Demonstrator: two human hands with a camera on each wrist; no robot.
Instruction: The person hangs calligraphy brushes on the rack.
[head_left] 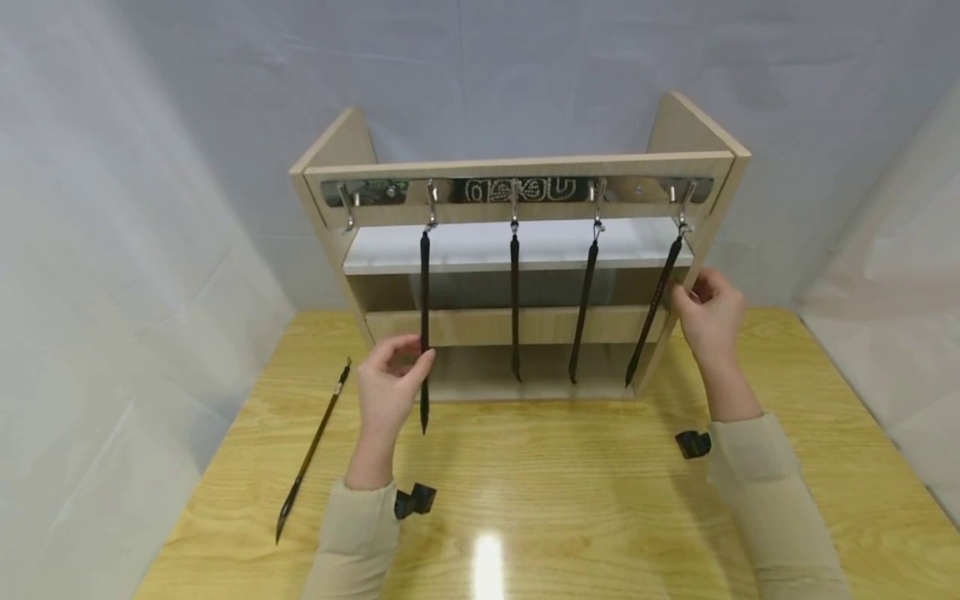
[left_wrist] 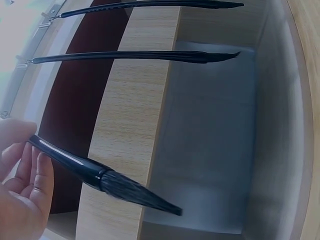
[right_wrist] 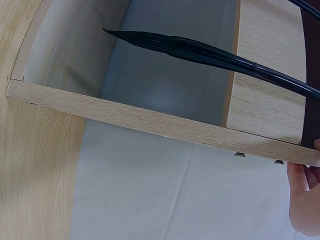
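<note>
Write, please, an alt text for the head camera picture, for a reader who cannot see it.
A person's left hand pinches the leftmost of four black brushes hanging from hooks on a wooden rack, while the right hand touches the rightmost brush. A fifth brush lies on the wooden table to the left.
</note>
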